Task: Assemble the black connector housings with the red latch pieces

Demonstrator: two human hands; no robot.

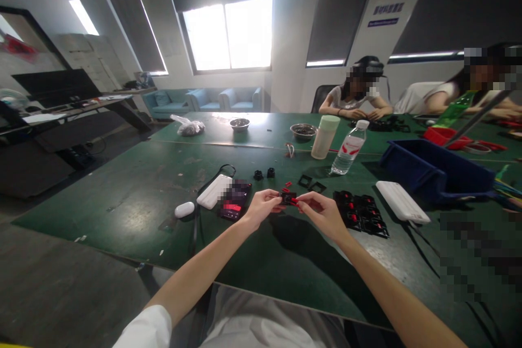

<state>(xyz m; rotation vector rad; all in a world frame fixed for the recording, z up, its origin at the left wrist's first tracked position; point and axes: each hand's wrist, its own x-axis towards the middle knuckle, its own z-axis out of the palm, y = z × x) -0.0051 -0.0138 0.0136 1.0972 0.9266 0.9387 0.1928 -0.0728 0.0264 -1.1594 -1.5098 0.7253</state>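
Just above the green table, my left hand pinches a small black part by its left side. My right hand has its thumb and fingertips closed on a small red piece, which touches the right side of the black part. Small red pieces lie just beyond my fingers. Two black square frames rest behind my right hand. To its right are several black assemblies with red pieces, laid out in rows. Two small black knob-like parts stand farther back.
A phone, white power bank and white case lie left. Bottles, another power bank and a blue bin stand right. Metal bowls are farther back. Two people sit across the table.
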